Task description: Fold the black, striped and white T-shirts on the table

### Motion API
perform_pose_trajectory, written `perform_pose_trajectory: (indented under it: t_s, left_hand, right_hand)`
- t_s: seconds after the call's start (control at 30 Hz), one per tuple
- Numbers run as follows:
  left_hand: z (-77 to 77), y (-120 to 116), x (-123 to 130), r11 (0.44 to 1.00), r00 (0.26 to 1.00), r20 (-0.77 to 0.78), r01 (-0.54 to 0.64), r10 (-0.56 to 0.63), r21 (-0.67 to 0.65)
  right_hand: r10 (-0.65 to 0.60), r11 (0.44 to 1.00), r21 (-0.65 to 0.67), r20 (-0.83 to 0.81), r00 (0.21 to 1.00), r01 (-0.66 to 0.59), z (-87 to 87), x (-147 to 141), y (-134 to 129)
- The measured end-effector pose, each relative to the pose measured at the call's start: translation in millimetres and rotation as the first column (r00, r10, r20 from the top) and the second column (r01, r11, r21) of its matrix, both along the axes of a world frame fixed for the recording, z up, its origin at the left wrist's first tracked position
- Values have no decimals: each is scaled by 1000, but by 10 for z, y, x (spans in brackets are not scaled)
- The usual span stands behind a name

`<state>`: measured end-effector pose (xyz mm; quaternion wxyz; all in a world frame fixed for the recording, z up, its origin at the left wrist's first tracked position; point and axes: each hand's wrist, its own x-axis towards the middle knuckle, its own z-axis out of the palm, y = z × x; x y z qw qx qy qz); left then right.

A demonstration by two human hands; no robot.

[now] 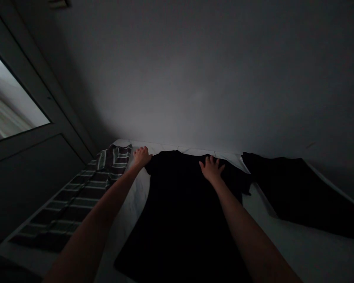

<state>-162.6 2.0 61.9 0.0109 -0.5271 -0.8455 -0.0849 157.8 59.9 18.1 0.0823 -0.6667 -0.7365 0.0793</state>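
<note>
A black T-shirt [188,204] lies spread face-up on a white, marble-look surface, its neckline toward the wall. By the sleeve on the left is my left hand [141,157], fingers pointing away from me and a little apart, the thumb reaching to the sleeve's edge. My right hand [212,168] rests on the shirt below the right side of the neckline, palm down with fingers spread. Both forearms cross the view from below, and the right one covers part of the shirt. The shirt's lower right portion is lost in darkness.
A striped shirt [79,196] lies on the left of the white surface [135,200]. On the right is another dark garment [309,196], apparently folded. A grey wall [200,78] stands directly behind, and a door [32,157] with a glass pane is at the left. The room is dim.
</note>
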Motion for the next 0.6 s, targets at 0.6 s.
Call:
perform_pose_trajectory:
  t_s: [0.6]
  left_hand:
    - [13, -254, -234, 995, 985, 158, -56, 68, -79]
  right_hand:
    - [795, 603, 50, -123, 594, -796, -167, -1367, -729]
